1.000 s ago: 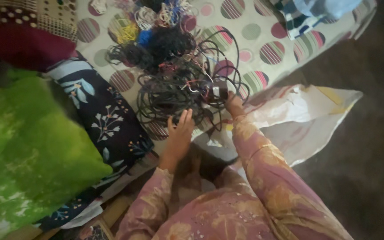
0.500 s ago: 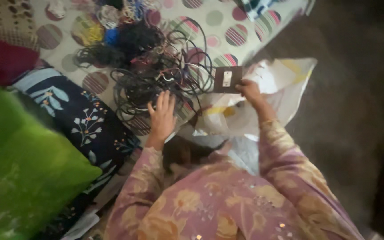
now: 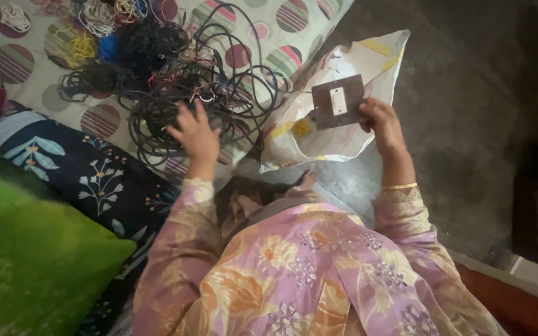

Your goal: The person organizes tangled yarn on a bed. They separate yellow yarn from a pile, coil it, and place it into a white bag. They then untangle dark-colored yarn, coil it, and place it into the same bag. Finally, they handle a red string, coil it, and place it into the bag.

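Note:
My right hand (image 3: 381,124) grips a dark brown switch plate (image 3: 337,101) with a white rocker in its middle, held over a white plastic sack (image 3: 337,134) that lies on the floor. My left hand (image 3: 195,135) lies flat, fingers spread, on a tangled heap of black cables (image 3: 188,93) with some red wires in it. The heap sits on a bedsheet with striped circles (image 3: 281,37). Both arms wear pink floral sleeves, and a gold bangle sits on my right wrist.
Small bundles of yellow, blue and white wire (image 3: 94,31) lie behind the heap. A dark floral cushion (image 3: 82,168) and a green pillow (image 3: 26,249) lie at the left. A dark floor (image 3: 468,93) spreads to the right, with a dark object at the far right.
My right hand has drawn the switch plate out of the cable heap and carried it right, over the sack. My left hand stays pressed on the cables. The camera has swung right.

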